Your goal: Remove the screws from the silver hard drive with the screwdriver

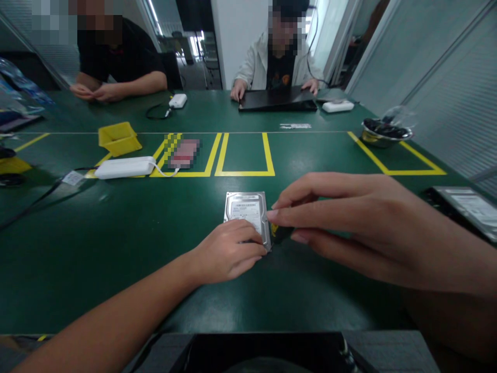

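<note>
A silver 2.5-inch hard drive (pixel 245 205) with a white label lies on the green table just ahead of me. My left hand (pixel 229 249) rests over its near part, fingers curled across it to the right edge, covering some of the label. At the drive's right side is my right hand (pixel 365 223), fingers and thumb closed around a small black and yellow thing (pixel 276 230). Its kind is not clear, since the fingers and shadow hide most of it. The right index fingertip is close to the drive's right edge; whether they touch, I cannot tell.
Yellow tape frames (pixel 244 173) mark the table (pixel 155 274). Beyond are a yellow bin (pixel 120 139), a white power bank (pixel 125 167) with cables and a metal bowl (pixel 386 135) of black items. A larger drive (pixel 471 204) lies right. Two people sit opposite, one holding a black panel (pixel 277 99).
</note>
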A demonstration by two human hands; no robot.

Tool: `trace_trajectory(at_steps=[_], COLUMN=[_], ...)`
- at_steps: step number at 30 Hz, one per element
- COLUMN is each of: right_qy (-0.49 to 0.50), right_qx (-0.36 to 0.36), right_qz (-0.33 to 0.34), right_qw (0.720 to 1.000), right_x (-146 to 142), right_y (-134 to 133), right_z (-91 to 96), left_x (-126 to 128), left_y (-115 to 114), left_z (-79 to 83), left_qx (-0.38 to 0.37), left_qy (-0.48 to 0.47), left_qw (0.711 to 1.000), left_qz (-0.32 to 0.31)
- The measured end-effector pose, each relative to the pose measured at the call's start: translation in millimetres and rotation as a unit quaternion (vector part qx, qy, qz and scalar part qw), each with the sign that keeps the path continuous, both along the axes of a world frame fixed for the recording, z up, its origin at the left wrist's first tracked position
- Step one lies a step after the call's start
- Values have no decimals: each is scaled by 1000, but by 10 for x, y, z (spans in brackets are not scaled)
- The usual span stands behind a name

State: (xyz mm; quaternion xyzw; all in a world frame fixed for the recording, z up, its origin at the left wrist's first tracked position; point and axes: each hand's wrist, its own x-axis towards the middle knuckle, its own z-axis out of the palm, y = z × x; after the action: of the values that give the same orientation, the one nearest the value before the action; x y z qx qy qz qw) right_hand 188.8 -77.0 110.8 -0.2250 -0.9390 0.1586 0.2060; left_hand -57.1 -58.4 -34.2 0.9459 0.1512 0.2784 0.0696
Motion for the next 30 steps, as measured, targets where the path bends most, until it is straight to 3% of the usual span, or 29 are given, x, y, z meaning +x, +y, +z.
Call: trace_trajectory(at_steps=[30], right_qy=[23], right_qx=[0], right_qz=[-2], right_qw=[1000], right_x=[16], right_y=[27], right_z=[-32], left_x=[-1], left_y=[-3], left_z=[-10], left_qx=[-8], left_qy=[2], left_qw=[1000], left_qz=[2])
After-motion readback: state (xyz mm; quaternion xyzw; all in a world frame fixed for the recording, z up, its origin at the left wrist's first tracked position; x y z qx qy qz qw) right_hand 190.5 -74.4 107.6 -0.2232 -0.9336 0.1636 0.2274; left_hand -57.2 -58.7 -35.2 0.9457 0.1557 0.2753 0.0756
